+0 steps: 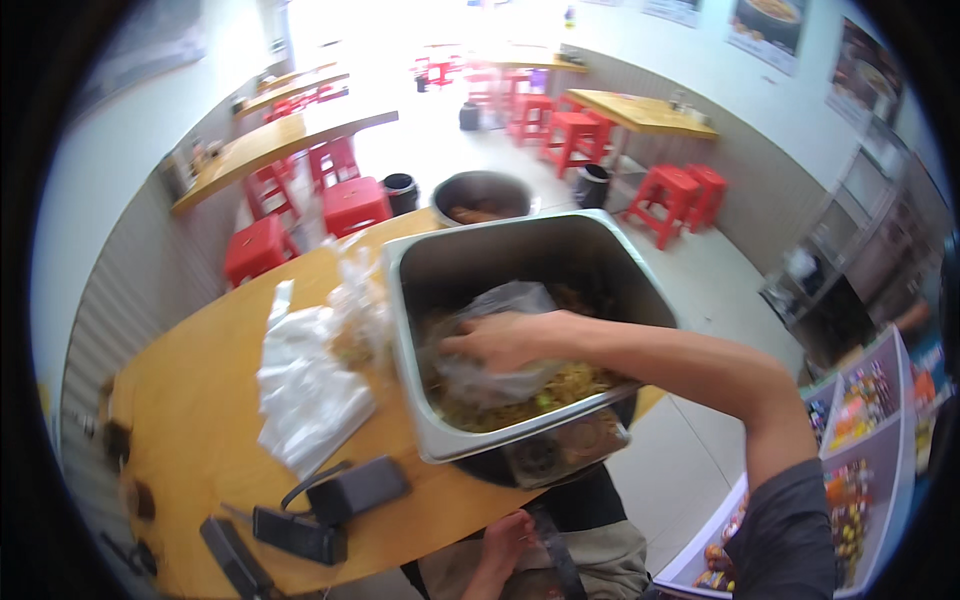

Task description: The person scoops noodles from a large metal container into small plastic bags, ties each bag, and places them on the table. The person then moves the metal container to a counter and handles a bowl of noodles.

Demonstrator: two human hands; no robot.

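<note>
My right hand reaches into a deep stainless steel food pan from the right. Its curled fingers grip a clear plastic bag, and bag film also shows behind the hand. Under the bag lies shredded, yellowish-brown food with bits of green; what the bag contains is hidden. Low in the view, my left hand rests at my lap beside a dark strap. Its fingers are bent and small in the picture, so whether they hold anything is unclear.
White plastic bags and a knotted clear bag lie left of the pan on the wooden table. Nearer are a black power bank-like block and dark devices. Behind stands a round metal pot; a divided snack box is right.
</note>
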